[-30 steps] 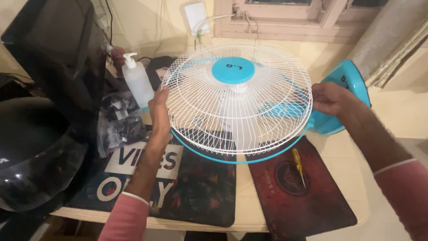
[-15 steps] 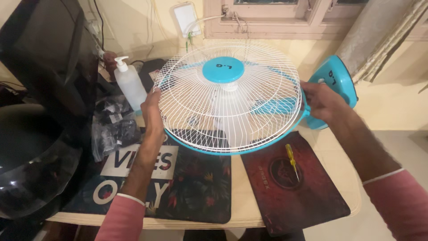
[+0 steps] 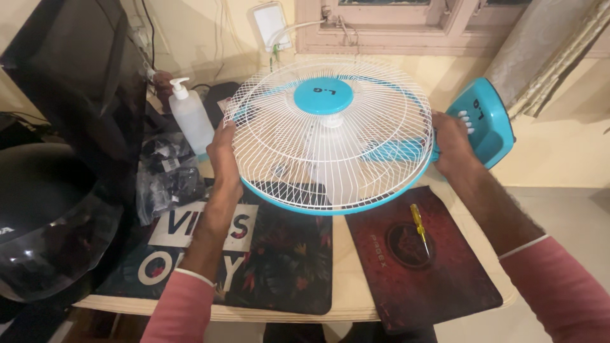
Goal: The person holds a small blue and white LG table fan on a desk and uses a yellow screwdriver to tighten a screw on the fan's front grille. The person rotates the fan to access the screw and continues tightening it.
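Fan (image 3: 330, 136) centre above table (image 3: 340, 267), pump bottle (image 3: 190, 117) far left, bagged items (image 3: 168, 174) left, screwdriver (image 3: 419, 228) on right mat (image 3: 422, 260), near the fan, helmet (image 3: 47, 219) far left.

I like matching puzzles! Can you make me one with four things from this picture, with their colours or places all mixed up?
Things:
1. fan grille
2. screwdriver
3. pump bottle
4. fan base

Places and looks:
A. lying on the dark red mat
B. turquoise, sticking out to the right past the right hand
C. white wire, held on both sides by the left hand and the right hand
D. standing upright, left of the fan

Pairs: 1-C, 2-A, 3-D, 4-B
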